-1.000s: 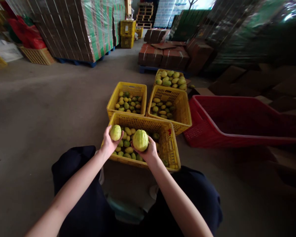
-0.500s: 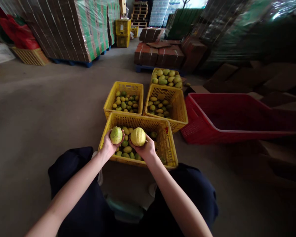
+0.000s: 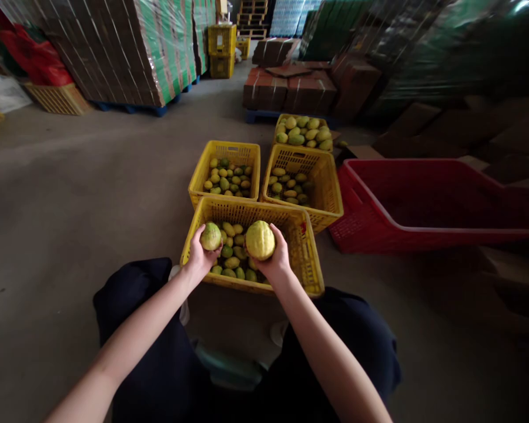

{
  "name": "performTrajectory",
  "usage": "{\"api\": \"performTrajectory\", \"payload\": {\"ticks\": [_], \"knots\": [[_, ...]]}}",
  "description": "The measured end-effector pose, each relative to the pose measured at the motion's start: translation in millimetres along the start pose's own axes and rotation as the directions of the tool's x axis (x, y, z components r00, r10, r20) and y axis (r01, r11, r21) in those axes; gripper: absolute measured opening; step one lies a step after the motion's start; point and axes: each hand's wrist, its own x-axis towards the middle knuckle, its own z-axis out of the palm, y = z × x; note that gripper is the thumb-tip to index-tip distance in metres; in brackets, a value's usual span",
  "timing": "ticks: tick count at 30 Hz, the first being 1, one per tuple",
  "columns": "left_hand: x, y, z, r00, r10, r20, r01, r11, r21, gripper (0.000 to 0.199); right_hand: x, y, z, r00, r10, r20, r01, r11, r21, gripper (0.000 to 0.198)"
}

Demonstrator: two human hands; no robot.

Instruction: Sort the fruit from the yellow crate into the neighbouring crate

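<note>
In my left hand (image 3: 199, 254) I hold a yellow-green fruit (image 3: 211, 236), rounded and slightly mottled, with my fingers curled beneath and around it. My right hand (image 3: 277, 258) grips a larger, paler yellow fruit (image 3: 260, 239) with lengthwise ribs; its exact kind I cannot make out. Both fruits are held up above the near yellow crate (image 3: 316, 264), a little apart from each other. Inside that crate lie several yellow and green fruits (image 3: 231, 262), partly hidden by my hands.
Behind stand a left yellow crate (image 3: 194, 182), a right yellow crate (image 3: 335, 197) and a heaped far crate (image 3: 282, 147), all with similar fruits. A large red bin (image 3: 350, 226) is at the right. Wrapped pallet stacks (image 3: 167, 53) and flattened cardboard (image 3: 417, 120) lie beyond.
My right hand has moved right with the ribbed fruit, widening the gap between the two fruits. Both fruits have turned slightly. The whole view has shifted a little.
</note>
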Motion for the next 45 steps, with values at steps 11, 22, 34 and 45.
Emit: {"api": "performTrajectory", "payload": {"ticks": [11,22,34,45], "knots": [[-7.5,2.6,3.7,0.989,-0.137,0.058,0.134,0.989,0.055,0.035,-5.5,-11.3,-0.3,0.989,0.144,0.027,-0.140,0.983,-0.119,0.021],[-11.4,2.7,6.9,0.973,-0.170,0.153,0.154,0.982,0.112,0.028,-7.5,-10.6,-3.3,0.997,0.069,-0.035,-0.070,0.997,-0.044,0.011],[-11.8,6.9,1.8,0.958,-0.208,0.198,0.150,0.950,0.273,0.032,-21.6,-16.4,-16.6,0.989,0.133,-0.061,-0.139,0.984,-0.107,0.023],[-51.7,3.5,8.7,0.986,-0.131,0.107,0.115,0.982,0.149,0.019,-41.0,-13.9,-31.5,0.988,0.107,-0.109,-0.119,0.986,-0.113,0.026]]}}
